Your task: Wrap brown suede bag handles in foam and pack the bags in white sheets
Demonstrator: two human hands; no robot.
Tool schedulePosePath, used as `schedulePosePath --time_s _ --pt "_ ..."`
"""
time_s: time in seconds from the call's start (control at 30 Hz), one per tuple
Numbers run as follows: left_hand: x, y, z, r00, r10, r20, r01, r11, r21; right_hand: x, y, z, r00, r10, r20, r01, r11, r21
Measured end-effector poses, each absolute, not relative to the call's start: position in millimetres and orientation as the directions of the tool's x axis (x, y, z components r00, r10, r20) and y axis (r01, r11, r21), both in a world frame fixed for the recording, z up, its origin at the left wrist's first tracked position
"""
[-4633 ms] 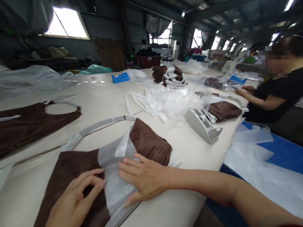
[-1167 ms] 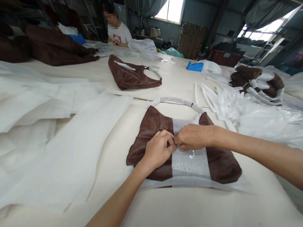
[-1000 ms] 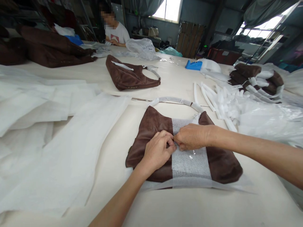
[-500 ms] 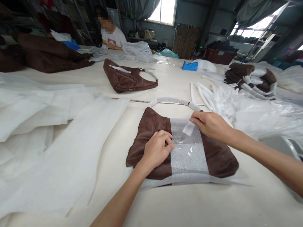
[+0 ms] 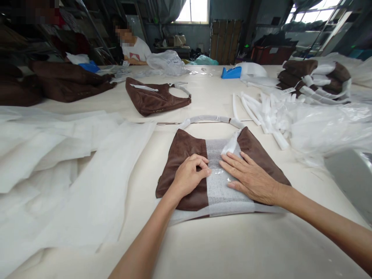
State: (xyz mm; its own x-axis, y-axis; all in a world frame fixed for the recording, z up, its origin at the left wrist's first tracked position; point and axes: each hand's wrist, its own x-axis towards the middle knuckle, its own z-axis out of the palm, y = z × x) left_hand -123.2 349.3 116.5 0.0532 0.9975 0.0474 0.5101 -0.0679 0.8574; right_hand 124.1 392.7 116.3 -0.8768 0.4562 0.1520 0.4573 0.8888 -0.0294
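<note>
While the brown bag point(image 5: 187, 142) lies flat on the tabletop point(image 5: 232, 244) at the frame's centre, my right hand point(image 5: 251, 177), fingers point(image 5: 233, 164) apart, rests on the white band point(image 5: 214, 153) across it, seemingly to keep that smooth. My left hand point(image 5: 189, 173), loosely curled, thumb and forefinger parted, touches the bag's left side, apparently as a steady. White sheets point(image 5: 75, 193) spread at frame left, probably for easy reach; a second bag point(image 5: 155, 99) lies upper centre.

Bare hands point(image 5: 250, 177) and bare forearms point(image 5: 148, 234)

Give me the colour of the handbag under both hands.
Dark brown; the handbag shows best in the head view.
</note>
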Motion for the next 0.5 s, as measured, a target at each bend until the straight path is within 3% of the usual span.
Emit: schedulePosePath --time_s 0.17,0.33,0.5 --pt "-121.6 347.3 121.9 0.042 0.999 0.031 0.507 -0.048 0.860 128.5 392.1 123.6 -0.890 0.430 0.154 0.418 0.902 -0.106" --pt "-121.1 347.6 120.2 0.037 0.998 0.043 0.484 -0.056 0.873 131.9 392.0 127.0 -0.831 0.498 0.249 0.423 0.855 -0.299" --pt "-121.7 348.3 116.9 0.023 0.999 0.045 0.490 -0.051 0.870 113.4 385.0 123.9 -0.769 0.482 0.420 0.448 0.875 -0.184"
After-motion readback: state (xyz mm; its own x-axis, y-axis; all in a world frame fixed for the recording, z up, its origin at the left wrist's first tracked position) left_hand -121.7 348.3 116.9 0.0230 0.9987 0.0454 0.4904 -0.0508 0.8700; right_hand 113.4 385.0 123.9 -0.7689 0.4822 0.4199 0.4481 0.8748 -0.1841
